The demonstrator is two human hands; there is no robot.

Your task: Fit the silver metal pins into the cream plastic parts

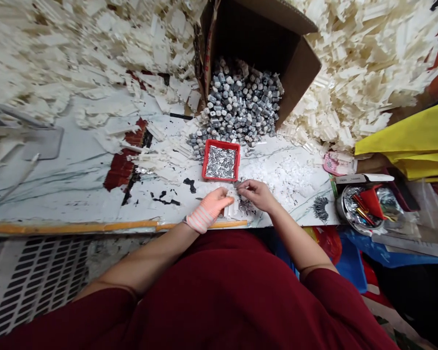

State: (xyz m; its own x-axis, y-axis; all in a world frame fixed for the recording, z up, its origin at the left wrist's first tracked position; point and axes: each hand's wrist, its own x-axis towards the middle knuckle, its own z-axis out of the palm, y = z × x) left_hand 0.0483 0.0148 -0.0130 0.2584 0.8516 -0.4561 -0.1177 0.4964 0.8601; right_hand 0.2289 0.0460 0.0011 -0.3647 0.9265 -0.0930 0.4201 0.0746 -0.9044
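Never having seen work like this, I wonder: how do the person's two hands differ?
The left hand wears a pale orange glove with light stripes near the wrist; the right hand is bare. The left hand holds a white piece; the right hand curls in a pinch beside its far end, anything within too small to tell. Both are on the near side of the red tray.

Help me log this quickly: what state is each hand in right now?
Gloved left hand: closed, holding a white, roughly rectangular plastic piece.
Bare right hand: nearly closed beside that piece; whether it holds anything cannot be told.
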